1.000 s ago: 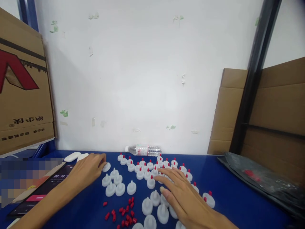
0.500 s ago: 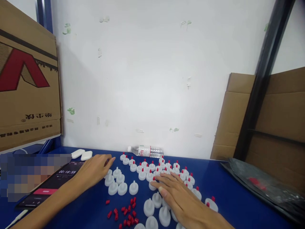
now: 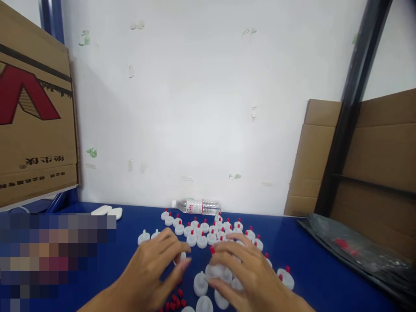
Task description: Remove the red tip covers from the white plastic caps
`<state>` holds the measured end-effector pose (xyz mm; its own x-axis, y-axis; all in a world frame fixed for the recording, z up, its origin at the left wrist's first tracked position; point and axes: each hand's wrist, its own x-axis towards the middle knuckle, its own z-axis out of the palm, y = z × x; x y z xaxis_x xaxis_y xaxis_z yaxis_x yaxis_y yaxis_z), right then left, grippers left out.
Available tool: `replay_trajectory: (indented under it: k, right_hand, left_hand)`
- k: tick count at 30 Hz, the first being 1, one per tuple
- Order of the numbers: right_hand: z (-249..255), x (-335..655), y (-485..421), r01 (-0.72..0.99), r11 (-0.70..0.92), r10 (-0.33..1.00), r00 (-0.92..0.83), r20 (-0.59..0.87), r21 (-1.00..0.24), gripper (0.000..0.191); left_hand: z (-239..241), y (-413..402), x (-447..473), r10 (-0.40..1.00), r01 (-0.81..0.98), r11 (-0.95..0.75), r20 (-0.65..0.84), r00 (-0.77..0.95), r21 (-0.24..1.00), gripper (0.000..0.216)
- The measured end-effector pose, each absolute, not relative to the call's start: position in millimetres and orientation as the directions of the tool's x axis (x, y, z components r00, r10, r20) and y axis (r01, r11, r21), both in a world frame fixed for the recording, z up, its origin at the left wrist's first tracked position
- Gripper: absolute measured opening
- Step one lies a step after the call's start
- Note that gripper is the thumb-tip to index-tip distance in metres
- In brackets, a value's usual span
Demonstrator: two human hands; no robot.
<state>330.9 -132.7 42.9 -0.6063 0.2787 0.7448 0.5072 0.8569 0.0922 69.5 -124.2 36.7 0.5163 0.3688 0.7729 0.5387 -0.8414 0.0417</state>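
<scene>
My left hand (image 3: 152, 271) hovers low over the blue table (image 3: 312, 268), its fingers curled together beside a plain white cap (image 3: 180, 257); what they pinch is hidden. My right hand (image 3: 247, 273) is closed round a white cap (image 3: 216, 271), and a red tip (image 3: 212, 250) shows just above its fingers. The two hands nearly meet. More plain white caps (image 3: 200, 284) lie under and in front of them. Loose red tips (image 3: 177, 300) are scattered below my left hand. Behind the hands stand several white caps fitted with red tips (image 3: 201, 239).
A water bottle (image 3: 196, 206) lies against the white wall. Two white oblong pieces (image 3: 107, 211) rest at the back left, below a printed cardboard box (image 3: 32, 121). A black plastic bag (image 3: 354, 249) and cardboard sheets (image 3: 380, 151) behind a black post (image 3: 351, 108) fill the right.
My left hand has swung from the caps at the left to the middle, beside my right hand. My right hand's flat fingers have closed round a white cap.
</scene>
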Motion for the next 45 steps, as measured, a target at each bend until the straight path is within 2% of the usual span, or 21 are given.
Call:
replay_trajectory:
  k: [3,6,10,13,16,19,21,25,28,30,34,37,39,42,45]
  right_hand:
    - [34.8,318.6,-134.4,0.417,0.871,0.067,-0.625,0.778,0.26,0.012]
    - [27.5,313.4,-133.1,0.343,0.891,-0.022,-0.621,0.783,0.297,0.01]
    - [20.2,317.0,-131.0,0.306,0.91,-0.024,-0.635,0.772,0.28,0.002]
    - [17.1,318.8,-130.8,0.312,0.922,0.032,-0.65,0.76,0.228,0.004]
    - [20.9,320.3,-131.3,0.295,0.93,0.028,-0.653,0.757,0.22,0.015]
    - [30.3,328.9,-129.6,0.322,0.899,-0.023,-0.645,0.764,0.298,0.013]
    - [35.7,339.1,-126.2,0.385,0.878,0.008,-0.603,0.798,0.283,0.01]
    - [38.3,356.2,-118.1,0.492,0.851,0.141,-0.553,0.822,0.185,0.01]
    - [38.6,356.7,-118.1,0.5,0.848,0.178,-0.582,0.793,0.177,0.007]
    - [39.9,352.7,-121.7,0.487,0.855,0.187,-0.608,0.771,0.177,0.009]
    - [41.5,343.3,-130.4,0.447,0.877,0.179,-0.646,0.742,0.178,0.011]
    - [37.4,336.0,-134.1,0.409,0.892,0.138,-0.651,0.747,0.192,0.008]
    - [32.2,330.5,-135.3,0.367,0.904,0.074,-0.643,0.762,0.221,0.008]
    - [25.6,324.5,-136.9,0.328,0.914,0.028,-0.639,0.768,0.24,0.015]
    - [27.7,324.9,-138.4,0.338,0.907,0.032,-0.653,0.757,0.252,0.015]
  left_hand:
    - [26.6,-132.2,84.6,0.295,0.528,-0.848,0.79,0.538,-0.042,0.023]
    - [25.1,-139.5,91.4,0.233,0.539,-0.828,0.777,0.584,-0.156,0.035]
    - [29.2,-146.0,92.8,0.312,0.601,-0.76,0.673,0.67,-0.246,0.038]
    - [24.8,-140.9,95.1,0.228,0.566,-0.767,0.695,0.682,-0.303,0.043]
    - [19.9,-133.5,94.3,0.164,0.483,-0.845,0.748,0.643,-0.229,0.047]
    - [25.6,-130.1,81.6,0.279,0.474,-0.88,0.767,0.578,-0.038,0.046]
    - [34.0,-127.2,68.0,0.393,0.549,-0.835,0.75,0.532,0.049,0.042]
    - [43.8,-116.9,49.1,0.635,0.7,-0.713,0.465,0.617,0.045,0.034]
    - [39.9,-113.0,48.6,0.689,0.709,-0.704,0.285,0.666,0.043,0.021]
    - [35.6,-114.7,50.4,0.698,0.708,-0.703,0.26,0.667,0.069,0.015]
    - [30.4,-122.4,50.8,0.701,0.723,-0.681,0.381,0.602,0.111,0.005]
    - [30.2,-127.9,55.0,0.613,0.647,-0.756,0.46,0.643,0.103,0.042]
    - [31.0,-131.8,63.1,0.523,0.558,-0.825,0.497,0.692,0.091,0.051]
    - [32.6,-137.6,77.5,0.386,0.439,-0.897,0.566,0.728,0.046,0.013]
    - [33.3,-137.0,81.8,0.272,0.37,-0.929,0.665,0.696,-0.007,0.023]
